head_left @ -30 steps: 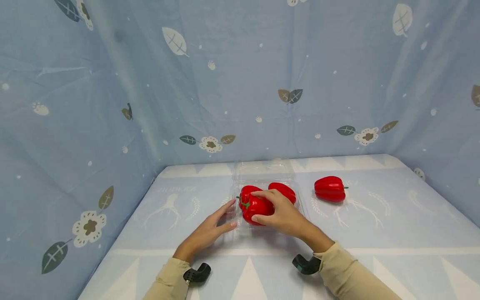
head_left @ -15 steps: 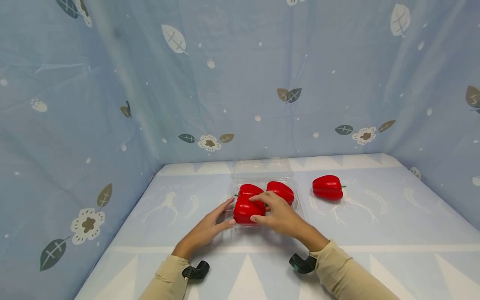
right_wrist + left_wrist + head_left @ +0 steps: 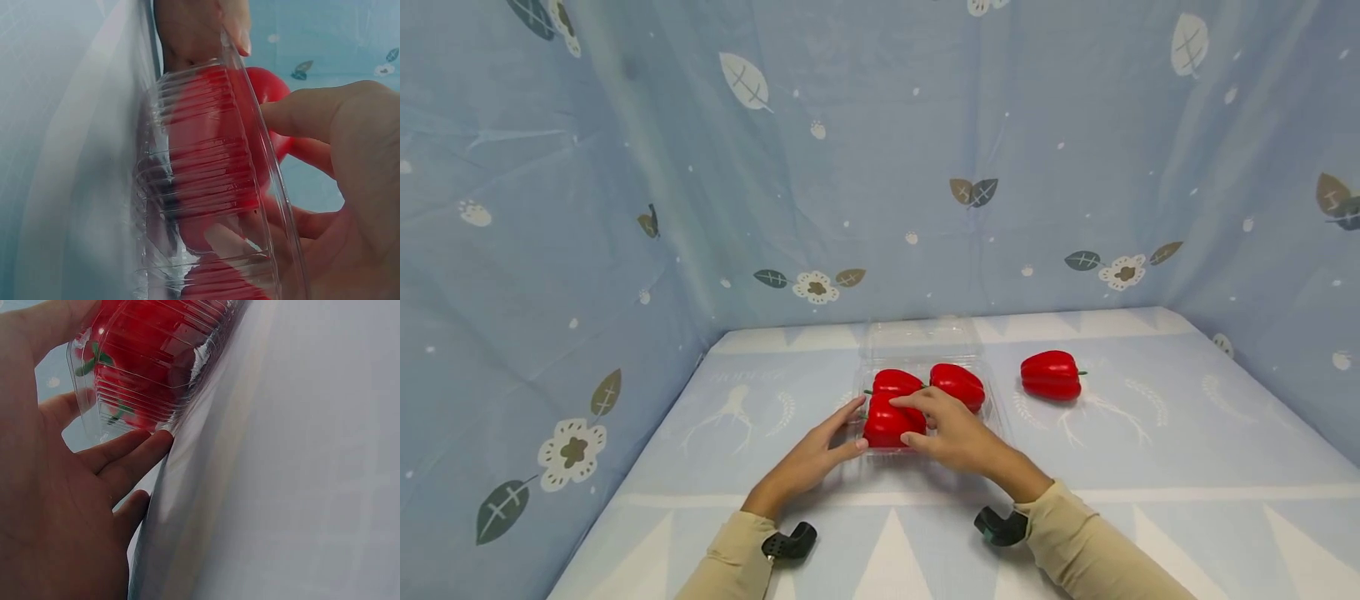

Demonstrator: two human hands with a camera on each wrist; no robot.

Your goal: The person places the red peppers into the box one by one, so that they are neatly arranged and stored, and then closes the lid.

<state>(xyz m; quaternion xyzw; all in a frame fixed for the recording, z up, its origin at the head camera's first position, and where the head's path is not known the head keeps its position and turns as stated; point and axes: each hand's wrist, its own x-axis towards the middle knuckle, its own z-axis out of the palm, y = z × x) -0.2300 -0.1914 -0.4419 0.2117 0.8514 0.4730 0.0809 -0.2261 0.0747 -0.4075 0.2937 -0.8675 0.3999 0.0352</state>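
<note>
A clear plastic clamshell box [image 3: 212, 150] stands on the table with its lid [image 3: 921, 340] folded back. Inside lie three red bell peppers: one at the front left [image 3: 883, 427], one behind it [image 3: 895, 382], one at the back right [image 3: 957, 385]. My right hand [image 3: 958, 435] reaches over the box's front and holds the front pepper, index finger on top and thumb on its near side; some fingers show through the clear wall in the right wrist view. My left hand [image 3: 808, 461] touches the box's left side, fingers extended and thumb by the front corner.
Another red bell pepper [image 3: 1051, 375] lies on the table to the right of the box, green stem pointing right. A pale blue patterned cloth [image 3: 737, 467] covers the table. Leaf-printed curtains [image 3: 887, 167] hang behind and at both sides.
The front pepper has gone down and left into the box's front-left part, its stem turning leftward. My right hand moved with it. The left hand stays by the box.
</note>
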